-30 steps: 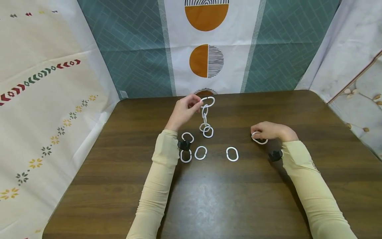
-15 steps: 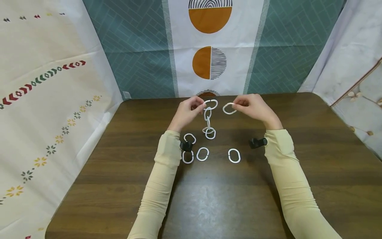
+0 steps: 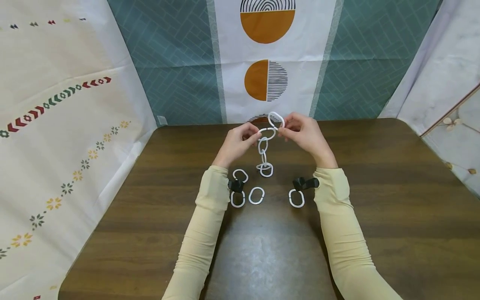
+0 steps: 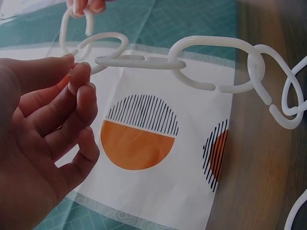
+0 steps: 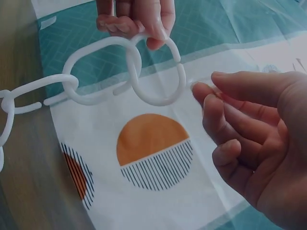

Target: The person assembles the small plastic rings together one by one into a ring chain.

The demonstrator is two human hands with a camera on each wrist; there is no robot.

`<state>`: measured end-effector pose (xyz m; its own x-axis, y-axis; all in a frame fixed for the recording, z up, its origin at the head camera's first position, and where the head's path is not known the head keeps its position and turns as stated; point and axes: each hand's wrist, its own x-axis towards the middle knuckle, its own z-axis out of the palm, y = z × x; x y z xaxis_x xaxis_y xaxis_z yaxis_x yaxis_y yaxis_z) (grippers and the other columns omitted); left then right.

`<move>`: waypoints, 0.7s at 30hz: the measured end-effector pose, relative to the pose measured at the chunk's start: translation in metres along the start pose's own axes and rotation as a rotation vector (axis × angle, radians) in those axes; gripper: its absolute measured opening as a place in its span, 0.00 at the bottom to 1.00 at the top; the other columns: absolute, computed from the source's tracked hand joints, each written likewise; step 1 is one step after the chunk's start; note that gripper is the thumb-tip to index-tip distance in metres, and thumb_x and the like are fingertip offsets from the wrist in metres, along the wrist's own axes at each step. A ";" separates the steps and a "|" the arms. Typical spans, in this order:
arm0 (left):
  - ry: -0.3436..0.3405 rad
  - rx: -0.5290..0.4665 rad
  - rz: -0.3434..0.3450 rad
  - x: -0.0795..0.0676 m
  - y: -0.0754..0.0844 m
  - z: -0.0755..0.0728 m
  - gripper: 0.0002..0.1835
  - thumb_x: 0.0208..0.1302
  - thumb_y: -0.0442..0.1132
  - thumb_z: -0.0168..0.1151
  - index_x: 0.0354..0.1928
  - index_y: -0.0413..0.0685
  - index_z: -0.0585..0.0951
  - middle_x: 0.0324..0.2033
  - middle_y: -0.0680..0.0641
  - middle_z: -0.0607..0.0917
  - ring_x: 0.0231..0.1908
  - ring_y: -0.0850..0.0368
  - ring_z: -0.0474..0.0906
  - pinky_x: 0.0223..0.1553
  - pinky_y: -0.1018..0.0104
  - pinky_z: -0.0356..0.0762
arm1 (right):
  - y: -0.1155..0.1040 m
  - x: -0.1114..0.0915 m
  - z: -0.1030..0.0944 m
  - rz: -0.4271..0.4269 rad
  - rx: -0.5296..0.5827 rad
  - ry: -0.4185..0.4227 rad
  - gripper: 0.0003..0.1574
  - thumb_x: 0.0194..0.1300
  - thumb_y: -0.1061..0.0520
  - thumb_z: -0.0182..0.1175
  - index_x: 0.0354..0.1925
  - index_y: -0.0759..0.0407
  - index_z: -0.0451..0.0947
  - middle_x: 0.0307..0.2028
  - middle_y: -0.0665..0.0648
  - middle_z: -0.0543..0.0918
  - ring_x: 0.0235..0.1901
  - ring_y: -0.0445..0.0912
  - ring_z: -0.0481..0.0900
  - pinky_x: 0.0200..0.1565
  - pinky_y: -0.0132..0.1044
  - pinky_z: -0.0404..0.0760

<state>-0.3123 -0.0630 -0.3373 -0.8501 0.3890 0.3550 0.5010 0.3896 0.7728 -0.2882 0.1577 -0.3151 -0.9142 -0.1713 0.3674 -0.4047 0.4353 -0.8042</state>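
Observation:
My left hand (image 3: 240, 141) pinches the top link of a white plastic chain (image 4: 211, 40) made of several oval links. The chain hangs down to the tabletop, where its lowest links bunch together. To the right, my right hand (image 3: 304, 132) pinches a separate white link (image 3: 276, 113) between thumb and fingers. That link is raised and tilted, its lower end at the right side of the top chain link (image 3: 267, 128). Whether the two are hooked together I cannot tell. In the right wrist view, the end link (image 5: 181, 81) shows a small gap in its side.
Loose white links lie on the brown wooden table (image 3: 157, 216): one (image 3: 256, 188) near the middle, one (image 3: 296, 207) below the right wrist, and two by the left wrist camera (image 3: 236, 185). A patterned cloth (image 3: 180, 66) hangs behind the table.
My right hand has lifted a loose link off the table at the right and carried it left and up to the chain's top link. The left hand stays nearly in place, holding the chain.

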 end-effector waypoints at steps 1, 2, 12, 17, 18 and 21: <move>-0.002 0.002 0.001 0.000 0.000 0.001 0.08 0.67 0.40 0.61 0.40 0.41 0.80 0.29 0.36 0.84 0.32 0.41 0.79 0.31 0.71 0.69 | 0.001 0.000 0.001 -0.004 0.011 -0.006 0.11 0.61 0.63 0.65 0.40 0.69 0.76 0.26 0.53 0.86 0.22 0.43 0.80 0.29 0.28 0.75; -0.001 0.005 0.003 0.000 0.000 0.001 0.08 0.67 0.39 0.61 0.40 0.41 0.80 0.29 0.37 0.83 0.31 0.41 0.79 0.31 0.71 0.69 | 0.001 -0.001 0.001 -0.004 0.024 -0.012 0.12 0.61 0.63 0.65 0.40 0.69 0.76 0.26 0.52 0.86 0.22 0.41 0.80 0.29 0.28 0.76; -0.017 0.030 -0.011 -0.002 0.001 0.000 0.08 0.67 0.40 0.61 0.41 0.42 0.80 0.30 0.37 0.83 0.30 0.50 0.78 0.32 0.70 0.70 | -0.002 -0.003 0.009 0.011 0.050 -0.082 0.12 0.59 0.62 0.67 0.38 0.67 0.76 0.24 0.49 0.82 0.23 0.41 0.80 0.31 0.31 0.78; -0.018 0.029 0.003 -0.002 0.001 -0.001 0.08 0.67 0.39 0.61 0.40 0.41 0.80 0.31 0.34 0.84 0.29 0.52 0.76 0.32 0.70 0.69 | 0.000 -0.003 0.012 0.011 0.039 -0.105 0.12 0.60 0.61 0.67 0.39 0.66 0.76 0.29 0.60 0.84 0.24 0.41 0.80 0.33 0.30 0.79; -0.020 0.026 0.004 -0.002 0.001 -0.001 0.08 0.67 0.39 0.61 0.40 0.41 0.80 0.31 0.34 0.83 0.29 0.51 0.76 0.32 0.69 0.69 | 0.000 -0.002 0.013 0.011 0.032 -0.109 0.12 0.60 0.61 0.67 0.39 0.66 0.75 0.29 0.61 0.84 0.25 0.41 0.81 0.33 0.30 0.79; -0.019 0.021 0.005 -0.001 0.002 -0.002 0.07 0.67 0.39 0.61 0.40 0.41 0.80 0.30 0.36 0.83 0.29 0.49 0.77 0.32 0.69 0.70 | 0.001 -0.001 0.014 0.006 0.010 -0.120 0.14 0.60 0.61 0.67 0.40 0.67 0.75 0.29 0.60 0.84 0.24 0.40 0.80 0.32 0.29 0.78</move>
<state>-0.3112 -0.0643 -0.3353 -0.8444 0.4065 0.3489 0.5088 0.4050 0.7597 -0.2883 0.1461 -0.3223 -0.9123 -0.2740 0.3044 -0.3991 0.4276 -0.8111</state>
